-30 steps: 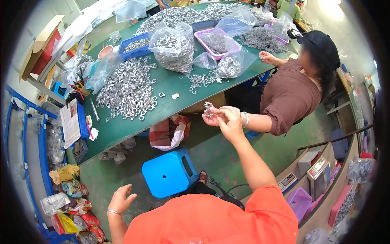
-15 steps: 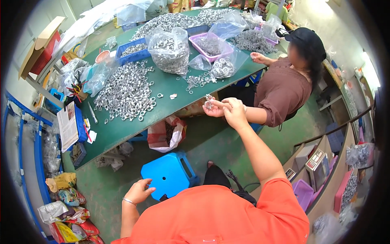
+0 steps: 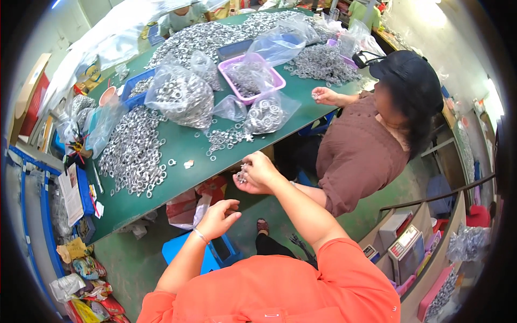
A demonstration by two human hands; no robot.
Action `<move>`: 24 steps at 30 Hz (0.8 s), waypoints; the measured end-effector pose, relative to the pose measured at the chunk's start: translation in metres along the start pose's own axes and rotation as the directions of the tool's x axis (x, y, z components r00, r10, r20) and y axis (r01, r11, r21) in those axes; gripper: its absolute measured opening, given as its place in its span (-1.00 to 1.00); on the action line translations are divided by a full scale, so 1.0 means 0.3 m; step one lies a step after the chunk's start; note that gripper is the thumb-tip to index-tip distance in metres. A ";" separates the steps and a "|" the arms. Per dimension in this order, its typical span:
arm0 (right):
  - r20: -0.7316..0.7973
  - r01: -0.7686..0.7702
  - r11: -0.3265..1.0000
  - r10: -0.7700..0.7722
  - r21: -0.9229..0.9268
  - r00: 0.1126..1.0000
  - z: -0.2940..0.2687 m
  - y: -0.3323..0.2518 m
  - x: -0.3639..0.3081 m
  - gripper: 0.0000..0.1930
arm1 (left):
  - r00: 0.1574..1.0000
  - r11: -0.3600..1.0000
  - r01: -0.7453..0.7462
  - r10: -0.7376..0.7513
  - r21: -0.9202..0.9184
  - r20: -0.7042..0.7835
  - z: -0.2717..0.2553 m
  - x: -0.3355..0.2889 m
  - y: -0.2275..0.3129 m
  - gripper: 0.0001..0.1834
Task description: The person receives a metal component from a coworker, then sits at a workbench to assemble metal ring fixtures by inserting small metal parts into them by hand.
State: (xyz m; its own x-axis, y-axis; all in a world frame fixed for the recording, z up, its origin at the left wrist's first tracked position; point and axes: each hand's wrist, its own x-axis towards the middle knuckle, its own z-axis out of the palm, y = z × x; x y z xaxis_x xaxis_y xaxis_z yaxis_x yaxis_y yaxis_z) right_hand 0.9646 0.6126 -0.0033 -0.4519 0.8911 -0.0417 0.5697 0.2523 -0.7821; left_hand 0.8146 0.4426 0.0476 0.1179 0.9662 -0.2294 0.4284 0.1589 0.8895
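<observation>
I see a small cluster of silvery metal rings (image 3: 243, 173), shiny and tangled together, held just off the near edge of the green table (image 3: 183, 148). My right hand (image 3: 259, 171) has its fingers curled over the rings from above, a narrow grip pinching them, while a co-worker's hand (image 3: 245, 185) lies cupped beneath, palm up, touching mine (the two hands overlap so closely that I cannot tell how many rings sit between them). My right forearm runs up from the lower edge, elbow bent, the orange sleeve (image 3: 301, 285) ending above it.

My left hand (image 3: 218, 216) hangs lower, below the table's near edge and over a blue stool (image 3: 215, 255). Its fingers are loosely bent and spread, a wide grip with nothing in it; a thin bracelet (image 3: 200, 236) circles the wrist.

The co-worker, in a brown top (image 3: 358, 156) and dark cap (image 3: 404, 72), stands at the table's right side, their other hand (image 3: 323, 96) resting on the right edge and pinching something small.

On the table, a broad heap of rings (image 3: 132, 153) lies toward the left edge, clear bags of rings (image 3: 180, 97) stand mid-table, and a pink tray (image 3: 250, 78) sits behind them. A few loose rings (image 3: 223, 139) are scattered near the near edge.
</observation>
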 end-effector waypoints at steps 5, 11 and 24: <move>0.042 0.035 0.997 -0.039 0.074 0.998 -0.062 0.057 0.019 -0.83 | 0.977 0.998 0.017 -0.004 0.057 -0.213 0.059 0.153 0.016 -0.47; -0.339 0.247 0.949 -0.171 0.194 0.925 -0.090 0.065 0.033 -0.85 | 0.909 0.978 0.062 0.027 0.200 -0.417 0.098 0.337 -0.039 -0.36; 0.203 -0.204 0.031 0.037 0.979 0.979 -0.302 0.014 -0.077 -0.83 | 0.932 0.942 -0.204 0.105 -0.265 -0.346 0.113 0.407 0.212 -0.82</move>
State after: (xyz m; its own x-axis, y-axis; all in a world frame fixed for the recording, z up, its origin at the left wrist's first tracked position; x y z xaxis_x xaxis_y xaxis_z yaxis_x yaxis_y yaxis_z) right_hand 1.0398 0.6272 0.0507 -0.5599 0.8050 -0.1961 -0.5622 -0.5429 -0.6238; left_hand 0.8865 0.5638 0.0629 -0.1547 0.9878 0.0163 0.1425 0.0059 0.9898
